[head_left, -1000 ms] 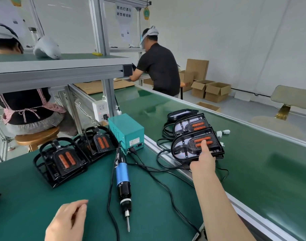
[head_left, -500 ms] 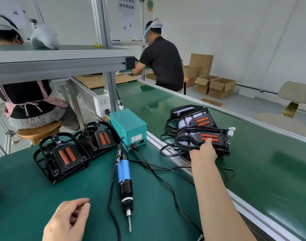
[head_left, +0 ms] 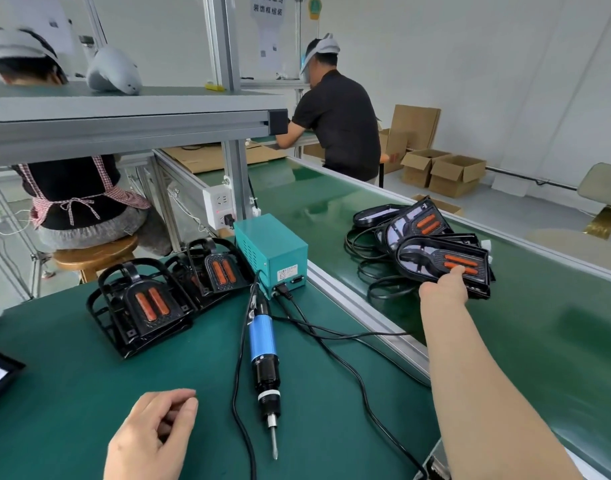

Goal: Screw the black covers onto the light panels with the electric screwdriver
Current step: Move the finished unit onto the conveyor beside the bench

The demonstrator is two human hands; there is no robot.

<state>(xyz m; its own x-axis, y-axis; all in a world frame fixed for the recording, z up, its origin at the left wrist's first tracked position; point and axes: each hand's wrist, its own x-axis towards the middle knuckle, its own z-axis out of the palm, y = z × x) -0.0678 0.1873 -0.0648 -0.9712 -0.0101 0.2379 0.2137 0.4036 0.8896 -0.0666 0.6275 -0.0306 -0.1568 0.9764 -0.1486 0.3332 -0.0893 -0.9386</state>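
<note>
My right hand (head_left: 444, 289) reaches over the conveyor and grips the near edge of a black light panel (head_left: 432, 261) with two orange strips, lifted off the belt. Behind that panel lie other panels (head_left: 415, 225) with coiled black cords. The electric screwdriver (head_left: 262, 344), blue-bodied with its bit pointing toward me, lies on the green bench. My left hand (head_left: 151, 438) rests on the bench at the near edge, fingers loosely curled and holding nothing. Two black covers with orange strips (head_left: 141, 306), (head_left: 214, 268) stand at the bench's back left.
A teal power box (head_left: 271, 251) sits behind the screwdriver, its cables trailing across the bench. An aluminium rail (head_left: 366, 313) separates bench and green conveyor belt (head_left: 557, 341). A shelf (head_left: 124, 119) overhangs at left. Two people work nearby; cardboard boxes (head_left: 442, 171) stand at back right.
My right hand has taken hold of the nearest light panel and lifted it off the stack, moving it right. My left hand and the screwdriver have stayed put.
</note>
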